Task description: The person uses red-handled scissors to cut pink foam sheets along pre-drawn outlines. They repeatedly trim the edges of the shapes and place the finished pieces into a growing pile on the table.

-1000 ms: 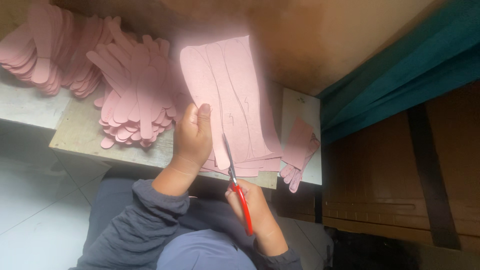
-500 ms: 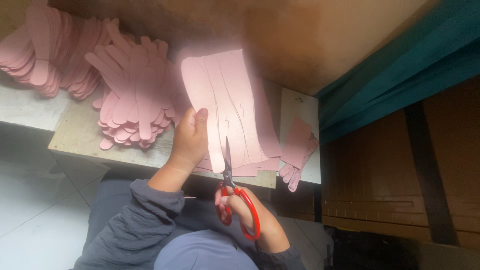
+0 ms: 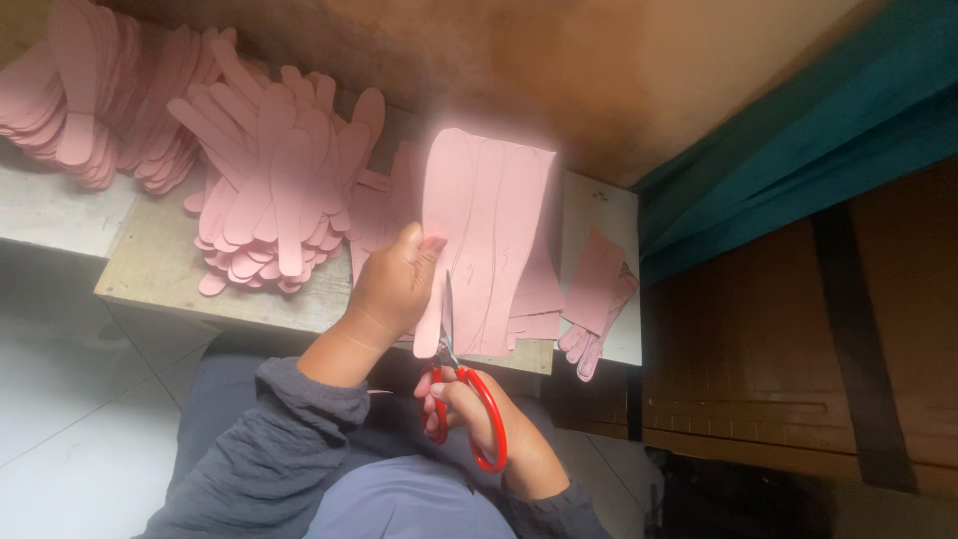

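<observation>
My left hand (image 3: 392,284) grips the lower left edge of a pink sheet (image 3: 491,215) with curved outlines drawn on it, holding it up over the table. My right hand (image 3: 469,404) holds red-handled scissors (image 3: 459,384), fingers through the loops. Their blades point up into the sheet's bottom edge, just right of my left thumb. More pink sheets (image 3: 534,299) lie stacked flat under the raised one.
A heap of long pink cut-out shapes (image 3: 279,190) lies on the wooden board (image 3: 160,274) to the left, another heap (image 3: 85,95) farther left. Pink scraps (image 3: 597,299) rest at the table's right end. A teal wall edge (image 3: 798,130) and brown panel (image 3: 798,339) stand right.
The scissors have closed and advanced up into the sheet's lower edge. My left hand has shifted slightly up the sheet as it stays raised.
</observation>
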